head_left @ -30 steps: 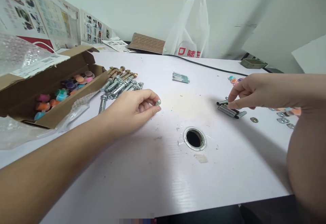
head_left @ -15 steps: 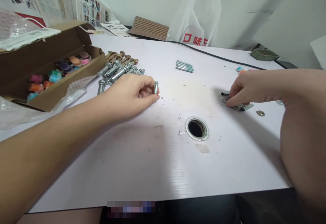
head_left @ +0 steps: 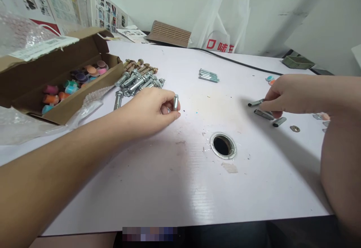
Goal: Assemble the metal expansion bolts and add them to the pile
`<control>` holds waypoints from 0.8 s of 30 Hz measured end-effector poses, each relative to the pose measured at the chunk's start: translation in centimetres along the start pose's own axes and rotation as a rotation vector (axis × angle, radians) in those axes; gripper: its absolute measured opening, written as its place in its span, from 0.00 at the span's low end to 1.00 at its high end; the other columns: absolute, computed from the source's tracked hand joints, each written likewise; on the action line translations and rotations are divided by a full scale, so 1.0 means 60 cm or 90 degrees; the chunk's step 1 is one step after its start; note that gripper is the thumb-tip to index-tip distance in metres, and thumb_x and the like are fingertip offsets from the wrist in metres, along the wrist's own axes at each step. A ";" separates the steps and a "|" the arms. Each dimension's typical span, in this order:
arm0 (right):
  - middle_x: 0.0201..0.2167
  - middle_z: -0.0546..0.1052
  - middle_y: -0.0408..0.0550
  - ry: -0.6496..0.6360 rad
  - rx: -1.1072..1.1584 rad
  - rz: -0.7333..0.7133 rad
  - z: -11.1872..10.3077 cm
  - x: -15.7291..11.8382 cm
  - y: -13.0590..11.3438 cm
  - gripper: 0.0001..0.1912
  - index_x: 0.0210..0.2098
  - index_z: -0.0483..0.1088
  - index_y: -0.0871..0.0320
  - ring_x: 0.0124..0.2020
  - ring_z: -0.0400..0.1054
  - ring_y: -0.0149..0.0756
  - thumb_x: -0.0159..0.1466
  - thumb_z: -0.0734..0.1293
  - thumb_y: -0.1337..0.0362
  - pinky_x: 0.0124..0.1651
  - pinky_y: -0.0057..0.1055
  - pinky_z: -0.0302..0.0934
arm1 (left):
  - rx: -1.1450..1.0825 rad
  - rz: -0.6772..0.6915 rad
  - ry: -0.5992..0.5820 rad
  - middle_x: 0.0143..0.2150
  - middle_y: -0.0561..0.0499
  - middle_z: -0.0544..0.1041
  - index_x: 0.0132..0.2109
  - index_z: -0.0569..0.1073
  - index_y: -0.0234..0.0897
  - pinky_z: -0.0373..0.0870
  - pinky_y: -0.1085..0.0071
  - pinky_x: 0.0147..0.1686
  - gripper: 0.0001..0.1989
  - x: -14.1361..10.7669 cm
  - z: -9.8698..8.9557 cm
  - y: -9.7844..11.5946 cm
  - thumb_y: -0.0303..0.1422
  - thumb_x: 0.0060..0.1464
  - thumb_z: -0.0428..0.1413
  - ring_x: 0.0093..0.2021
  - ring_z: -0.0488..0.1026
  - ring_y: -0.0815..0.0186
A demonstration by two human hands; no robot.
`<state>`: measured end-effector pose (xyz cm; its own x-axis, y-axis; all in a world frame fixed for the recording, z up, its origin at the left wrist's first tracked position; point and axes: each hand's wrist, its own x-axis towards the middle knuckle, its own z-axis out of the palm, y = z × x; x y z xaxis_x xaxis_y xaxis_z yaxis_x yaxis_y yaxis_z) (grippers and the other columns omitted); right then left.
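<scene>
While red characters, 口味 and a third partly cut off, are being shown on a plastic bag (head_left: 210, 26), a silver cylinder (head_left: 176, 102) is being pinched by the left hand (head_left: 155, 107) over the table (head_left: 158, 195). Well apart, metal sleeves (head_left: 263, 114) are being touched by the right hand (head_left: 290, 94); whether any is being gripped cannot be told. Bolts (head_left: 137, 79) are being partly hidden by the left hand.

a short, shiny silver metal cylinder (head_left: 176, 102) is held nearly upright by the left hand (head_left: 153, 107), near the scene's middle. on the right, three slim, hollow silver metal tubes (head_left: 264, 115) lie close together, dark open ends leftward, the farthest partly hidden by the right hand (head_left: 291, 94).
</scene>
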<state>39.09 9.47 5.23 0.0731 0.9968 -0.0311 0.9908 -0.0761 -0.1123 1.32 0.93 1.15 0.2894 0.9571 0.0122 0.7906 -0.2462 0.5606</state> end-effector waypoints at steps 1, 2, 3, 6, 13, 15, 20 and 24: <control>0.23 0.71 0.51 -0.072 -0.077 0.077 -0.011 -0.020 -0.025 0.11 0.25 0.78 0.52 0.24 0.64 0.41 0.50 0.82 0.59 0.32 0.49 0.62 | -0.008 -0.005 -0.007 0.26 0.56 0.78 0.34 0.80 0.41 0.64 0.68 0.34 0.04 0.000 0.000 0.000 0.35 0.56 0.63 0.28 0.73 0.66; 0.23 0.72 0.51 -0.074 -0.080 0.091 -0.019 -0.040 -0.050 0.07 0.31 0.81 0.51 0.23 0.62 0.39 0.58 0.78 0.55 0.30 0.47 0.60 | -0.020 -0.011 -0.015 0.26 0.56 0.78 0.34 0.80 0.41 0.64 0.68 0.33 0.04 0.000 -0.001 0.000 0.35 0.56 0.63 0.28 0.72 0.67; 0.22 0.71 0.50 -0.039 -0.032 0.050 -0.022 -0.060 -0.076 0.07 0.34 0.82 0.50 0.21 0.58 0.36 0.63 0.75 0.55 0.28 0.44 0.57 | -0.034 -0.018 -0.022 0.26 0.57 0.78 0.33 0.80 0.41 0.65 0.68 0.33 0.04 -0.001 -0.002 0.000 0.35 0.56 0.64 0.27 0.72 0.67; 0.27 0.75 0.49 0.075 0.291 -0.222 0.002 -0.106 -0.152 0.09 0.35 0.80 0.55 0.24 0.64 0.34 0.67 0.71 0.57 0.29 0.39 0.60 | -0.085 -0.038 -0.035 0.26 0.58 0.78 0.33 0.80 0.41 0.66 0.69 0.32 0.04 -0.001 -0.003 0.001 0.34 0.54 0.65 0.27 0.73 0.68; 0.31 0.78 0.46 -0.048 0.677 -0.518 0.092 -0.124 -0.265 0.21 0.36 0.74 0.59 0.32 0.71 0.29 0.72 0.71 0.47 0.38 0.30 0.67 | -0.121 -0.031 -0.033 0.26 0.57 0.77 0.32 0.78 0.39 0.66 0.68 0.33 0.05 0.003 0.002 0.003 0.33 0.53 0.66 0.28 0.73 0.68; 0.31 0.77 0.47 -0.043 0.680 -0.552 0.099 -0.121 -0.274 0.25 0.35 0.72 0.60 0.32 0.69 0.28 0.72 0.70 0.43 0.37 0.30 0.64 | -0.110 -0.030 -0.031 0.27 0.56 0.78 0.31 0.77 0.38 0.66 0.68 0.34 0.06 0.004 0.002 0.003 0.33 0.53 0.66 0.30 0.74 0.67; 0.31 0.76 0.47 -0.002 0.636 -0.572 0.105 -0.118 -0.277 0.26 0.39 0.73 0.62 0.32 0.68 0.29 0.73 0.68 0.42 0.35 0.31 0.59 | -0.103 -0.030 -0.033 0.29 0.56 0.79 0.32 0.77 0.38 0.66 0.67 0.36 0.06 0.006 0.004 0.000 0.33 0.53 0.66 0.33 0.75 0.66; 0.33 0.76 0.47 0.041 0.594 -0.599 0.106 -0.119 -0.278 0.23 0.41 0.74 0.62 0.34 0.68 0.29 0.75 0.68 0.46 0.37 0.31 0.59 | -0.103 -0.024 -0.025 0.29 0.57 0.78 0.31 0.75 0.38 0.66 0.67 0.35 0.07 0.006 0.007 -0.001 0.32 0.53 0.65 0.32 0.74 0.66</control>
<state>21.34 3.46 1.00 -0.5626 0.6746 0.4779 0.2182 0.6787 -0.7012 1.61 1.20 0.80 0.2842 0.9579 -0.0416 0.7052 -0.1794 0.6859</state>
